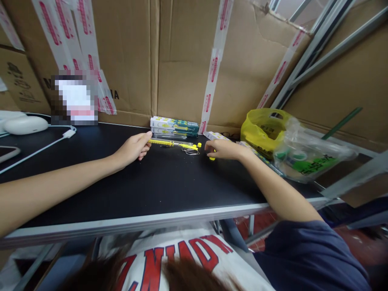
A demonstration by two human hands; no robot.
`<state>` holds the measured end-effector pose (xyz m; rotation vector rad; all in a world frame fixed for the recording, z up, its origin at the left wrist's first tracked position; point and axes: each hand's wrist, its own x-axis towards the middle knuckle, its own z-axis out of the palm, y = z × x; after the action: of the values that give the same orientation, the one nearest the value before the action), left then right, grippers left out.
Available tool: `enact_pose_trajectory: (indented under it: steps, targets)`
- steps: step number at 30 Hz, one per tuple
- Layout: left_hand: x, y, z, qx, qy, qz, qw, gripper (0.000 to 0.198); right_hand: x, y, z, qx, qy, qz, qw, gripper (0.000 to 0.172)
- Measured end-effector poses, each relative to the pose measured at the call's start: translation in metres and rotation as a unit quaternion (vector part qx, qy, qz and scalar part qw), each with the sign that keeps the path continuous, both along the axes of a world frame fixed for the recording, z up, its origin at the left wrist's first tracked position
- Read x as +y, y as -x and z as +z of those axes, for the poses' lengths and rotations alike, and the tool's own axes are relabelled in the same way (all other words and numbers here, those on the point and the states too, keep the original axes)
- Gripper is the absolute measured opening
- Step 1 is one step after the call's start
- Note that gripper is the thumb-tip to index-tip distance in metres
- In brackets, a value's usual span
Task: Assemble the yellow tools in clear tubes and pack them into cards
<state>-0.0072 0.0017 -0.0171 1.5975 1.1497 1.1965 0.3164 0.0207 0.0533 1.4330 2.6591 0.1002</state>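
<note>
On the black table point(178, 190), our left hand point(133, 149) pinches a yellow stick point(162, 142). We can't tell if our curled right hand point(224, 149) holds the yellow bit point(212, 158) below.

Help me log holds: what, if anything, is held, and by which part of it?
The left grip holds the yellow tool by its left end; whether the right grip holds anything cannot be told.

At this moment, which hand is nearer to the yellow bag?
Right. The right hand is just left of the yellow bag in the picture; the left hand is farther left, holding a yellow tool.
</note>
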Motion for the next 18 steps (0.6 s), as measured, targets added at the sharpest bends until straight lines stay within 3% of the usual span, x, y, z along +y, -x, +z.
enact_pose_trajectory:
  steps: [5, 8, 10, 13, 15, 18]
  targets:
    - [0.003, 0.002, -0.003, -0.003, 0.002, -0.002, 1.000, 0.040, 0.007, 0.004, -0.014, 0.041, -0.003, 0.017, 0.999, 0.016]
    - [0.003, 0.002, -0.002, -0.009, 0.005, 0.002, 1.000, 0.039, 0.009, 0.007, -0.016, 0.140, -0.018, 0.043, 0.989, 0.014]
    - [0.002, 0.001, -0.002, -0.016, 0.007, 0.005, 1.000, 0.039, 0.007, 0.011, -0.016, 0.256, 0.008, 0.067, 0.964, 0.015]
    - [0.001, 0.000, 0.000, -0.024, 0.009, 0.008, 1.000, 0.039, 0.000, 0.019, -0.014, 0.401, 0.097, 0.105, 0.905, 0.024]
    - [0.000, -0.001, 0.001, -0.031, 0.009, 0.010, 0.999, 0.039, -0.006, 0.026, -0.014, 0.445, 0.123, 0.128, 0.878, 0.028]
    - [-0.001, -0.002, 0.002, -0.035, 0.011, 0.011, 0.999, 0.038, -0.012, 0.032, -0.014, 0.461, 0.116, 0.144, 0.868, 0.031]
